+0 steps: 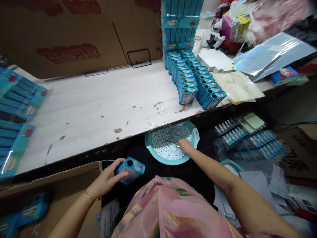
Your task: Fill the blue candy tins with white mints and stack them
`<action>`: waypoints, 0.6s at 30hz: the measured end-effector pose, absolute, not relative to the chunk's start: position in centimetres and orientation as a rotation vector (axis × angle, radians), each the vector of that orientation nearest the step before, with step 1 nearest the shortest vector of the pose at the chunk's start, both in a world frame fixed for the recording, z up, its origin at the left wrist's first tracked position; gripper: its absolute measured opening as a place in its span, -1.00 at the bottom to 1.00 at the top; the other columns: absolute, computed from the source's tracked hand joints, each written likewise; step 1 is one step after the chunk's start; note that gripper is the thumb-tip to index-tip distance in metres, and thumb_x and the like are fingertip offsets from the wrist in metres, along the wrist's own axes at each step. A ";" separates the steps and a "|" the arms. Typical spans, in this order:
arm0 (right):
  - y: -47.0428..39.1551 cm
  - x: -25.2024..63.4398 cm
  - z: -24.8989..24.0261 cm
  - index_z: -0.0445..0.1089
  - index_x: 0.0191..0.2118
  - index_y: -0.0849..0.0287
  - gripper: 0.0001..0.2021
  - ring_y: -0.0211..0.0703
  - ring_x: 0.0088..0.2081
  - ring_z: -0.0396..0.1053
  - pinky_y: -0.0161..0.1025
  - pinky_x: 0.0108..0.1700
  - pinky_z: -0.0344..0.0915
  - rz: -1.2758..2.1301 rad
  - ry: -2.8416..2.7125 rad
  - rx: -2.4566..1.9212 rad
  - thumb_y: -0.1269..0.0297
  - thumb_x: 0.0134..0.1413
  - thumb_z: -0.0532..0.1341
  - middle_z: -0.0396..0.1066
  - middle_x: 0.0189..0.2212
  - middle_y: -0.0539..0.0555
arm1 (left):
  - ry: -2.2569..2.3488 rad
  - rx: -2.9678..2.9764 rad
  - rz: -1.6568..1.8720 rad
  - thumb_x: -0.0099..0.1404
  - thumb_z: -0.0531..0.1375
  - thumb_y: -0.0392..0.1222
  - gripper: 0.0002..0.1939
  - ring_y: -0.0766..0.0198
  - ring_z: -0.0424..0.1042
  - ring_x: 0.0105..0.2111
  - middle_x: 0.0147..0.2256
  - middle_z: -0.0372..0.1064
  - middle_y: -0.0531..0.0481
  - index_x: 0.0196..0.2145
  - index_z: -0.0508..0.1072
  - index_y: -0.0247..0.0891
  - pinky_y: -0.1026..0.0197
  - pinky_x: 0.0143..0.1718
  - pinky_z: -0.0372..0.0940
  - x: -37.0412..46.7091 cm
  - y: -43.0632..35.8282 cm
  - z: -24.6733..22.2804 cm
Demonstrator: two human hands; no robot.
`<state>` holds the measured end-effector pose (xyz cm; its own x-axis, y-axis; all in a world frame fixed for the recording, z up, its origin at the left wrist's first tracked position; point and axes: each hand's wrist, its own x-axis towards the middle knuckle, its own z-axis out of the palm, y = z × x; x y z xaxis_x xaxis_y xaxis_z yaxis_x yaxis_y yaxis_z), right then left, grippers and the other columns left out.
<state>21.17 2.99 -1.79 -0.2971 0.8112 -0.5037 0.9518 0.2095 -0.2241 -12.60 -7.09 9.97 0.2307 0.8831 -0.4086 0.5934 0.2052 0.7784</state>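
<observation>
Left hand (pixel 112 177) grips box (pixel 135 169); right hand (pixel 185 146), at basin (pixel 173 162) below desk (pixel 99 109) front edge: grip indeterminable. Tilting basin could spill pellets (pixel 163 150).

- Clock centre: basin (pixel 170 162), at the table's front edge; tablets (pixel 165 152) and right hand (pixel 184 144) inside it.
- 8 o'clock: left hand (pixel 111 174) around a candy box (pixel 132 168); farther out, an open carton (pixel 81 198) with packs (pixel 33 210) in it.
- 9 to 2 o'clock: worktable (pixel 99 105).
- 9 o'clock, on it: wrapped packs (pixel 17 145).
- 11 o'clock, at its back: large cardboard carton (pixel 81 33).
- 1 o'clock: double row of boxes (pixel 188 94); stacked Caramelo Macizo packs (pixel 182 23) behind.
- 2 o'clock: shiny sheets (pixel 274 54).
- 3 o'clock, below the table: bundled boxes (pixel 260 143).
</observation>
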 end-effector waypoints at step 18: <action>4.2 22.8 1.9 0.42 -0.19 0.30 -0.71 -0.38 -0.59 0.27 -0.43 -0.53 0.23 -1.589 2.049 2.004 0.47 -0.09 0.10 0.45 -0.48 0.06 | 1.509 1.277 1.092 -0.04 0.20 -0.11 -0.59 0.25 0.32 -0.26 -0.28 0.30 0.00 -0.22 0.24 -0.28 0.15 -0.15 0.22 -4.0 -1.4 3.5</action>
